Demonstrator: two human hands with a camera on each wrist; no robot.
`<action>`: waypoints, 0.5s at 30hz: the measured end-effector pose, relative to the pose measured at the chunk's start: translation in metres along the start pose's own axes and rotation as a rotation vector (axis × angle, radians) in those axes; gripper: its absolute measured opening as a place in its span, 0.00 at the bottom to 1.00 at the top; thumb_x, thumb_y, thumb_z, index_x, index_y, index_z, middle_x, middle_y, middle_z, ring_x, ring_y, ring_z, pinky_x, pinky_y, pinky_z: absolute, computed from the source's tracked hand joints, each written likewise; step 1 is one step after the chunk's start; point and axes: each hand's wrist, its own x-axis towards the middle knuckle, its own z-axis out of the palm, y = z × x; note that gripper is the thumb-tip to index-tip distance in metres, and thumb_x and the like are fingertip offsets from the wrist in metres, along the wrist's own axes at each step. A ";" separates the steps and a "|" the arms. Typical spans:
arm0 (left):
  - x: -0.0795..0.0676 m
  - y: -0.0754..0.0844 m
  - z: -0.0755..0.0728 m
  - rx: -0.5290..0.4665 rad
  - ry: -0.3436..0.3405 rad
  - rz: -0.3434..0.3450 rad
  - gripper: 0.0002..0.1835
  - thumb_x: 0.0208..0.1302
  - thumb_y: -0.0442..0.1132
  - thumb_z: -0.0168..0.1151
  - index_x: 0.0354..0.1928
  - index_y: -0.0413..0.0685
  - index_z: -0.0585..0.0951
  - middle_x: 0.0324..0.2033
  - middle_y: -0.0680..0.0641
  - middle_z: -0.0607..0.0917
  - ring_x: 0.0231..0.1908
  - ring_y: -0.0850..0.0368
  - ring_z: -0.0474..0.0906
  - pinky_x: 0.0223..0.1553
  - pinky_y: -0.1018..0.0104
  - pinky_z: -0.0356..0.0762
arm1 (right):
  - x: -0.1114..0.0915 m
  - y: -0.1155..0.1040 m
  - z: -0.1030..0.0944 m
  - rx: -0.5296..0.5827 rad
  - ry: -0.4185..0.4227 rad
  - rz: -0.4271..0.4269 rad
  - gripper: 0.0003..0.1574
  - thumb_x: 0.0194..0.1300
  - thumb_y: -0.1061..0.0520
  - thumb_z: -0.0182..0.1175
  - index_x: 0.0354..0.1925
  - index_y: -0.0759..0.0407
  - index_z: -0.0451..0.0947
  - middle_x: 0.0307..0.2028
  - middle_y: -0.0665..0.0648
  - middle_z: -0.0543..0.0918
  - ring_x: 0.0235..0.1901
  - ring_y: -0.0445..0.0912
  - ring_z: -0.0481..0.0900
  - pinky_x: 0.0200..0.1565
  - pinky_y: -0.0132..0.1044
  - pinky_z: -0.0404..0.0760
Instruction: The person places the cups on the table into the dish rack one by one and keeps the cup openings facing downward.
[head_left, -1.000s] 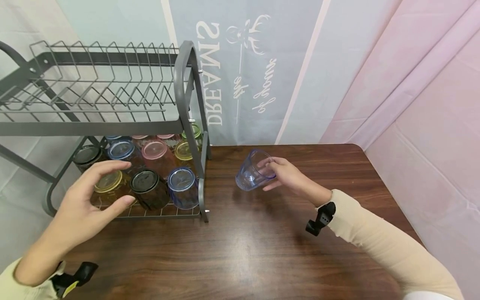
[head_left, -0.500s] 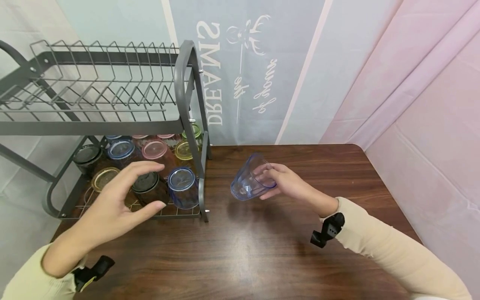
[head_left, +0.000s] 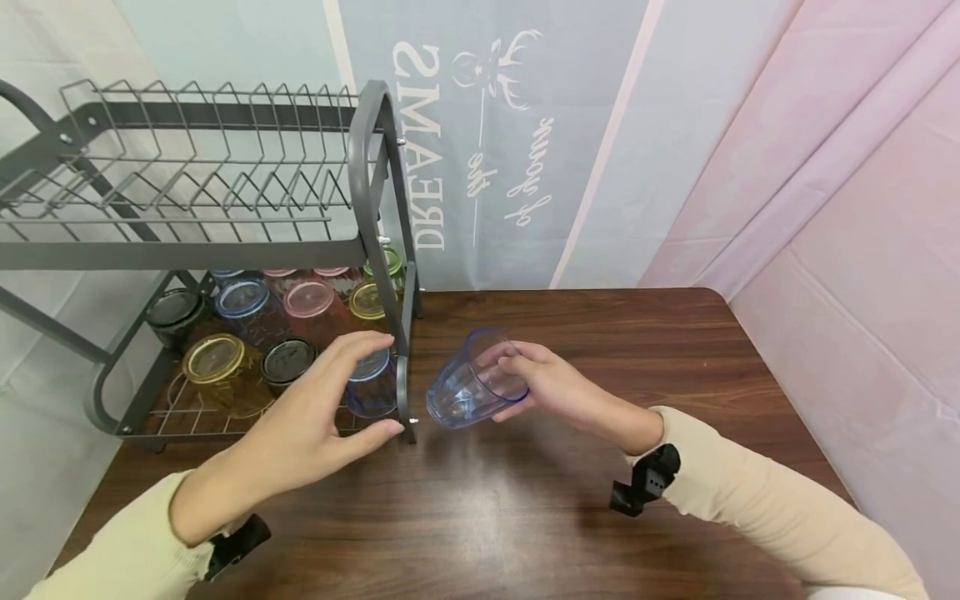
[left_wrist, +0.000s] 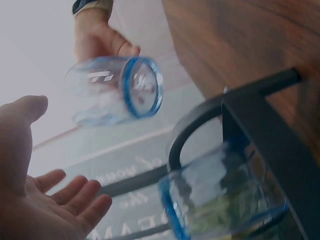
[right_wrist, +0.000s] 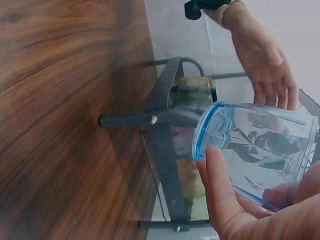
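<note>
A clear blue-tinted drinking glass (head_left: 459,390) is held in the air just right of the rack, tilted with its base toward the left. My right hand (head_left: 558,387) grips it near the rim, thumb and fingers on its sides, as the right wrist view confirms with the glass (right_wrist: 265,147) between them. Thumb and fingers spread apart, my left hand (head_left: 292,433) faces the glass from the left without touching it. Behind the left fingertips, a second blue glass (head_left: 371,392) stands upside down at the rack's front right corner, partly hidden.
A grey two-tier dish rack (head_left: 180,254) stands at the left, its wire slots on top. Upside-down glasses fill much of the lower shelf, including a yellow one (head_left: 217,367), a black one (head_left: 288,360) and a pink one (head_left: 311,300). Beneath is a brown wooden table (head_left: 525,508).
My left hand has moved right, across the front of the rack toward the held glass. My right hand has brought the glass left and nearer to me, tilting it further.
</note>
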 end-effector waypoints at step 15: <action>0.015 0.010 0.030 -0.049 -0.095 -0.020 0.54 0.60 0.57 0.74 0.79 0.46 0.53 0.74 0.45 0.61 0.71 0.50 0.62 0.68 0.46 0.67 | 0.005 -0.006 0.033 0.090 -0.084 -0.047 0.25 0.80 0.60 0.37 0.62 0.75 0.69 0.50 0.69 0.84 0.47 0.53 0.87 0.51 0.49 0.85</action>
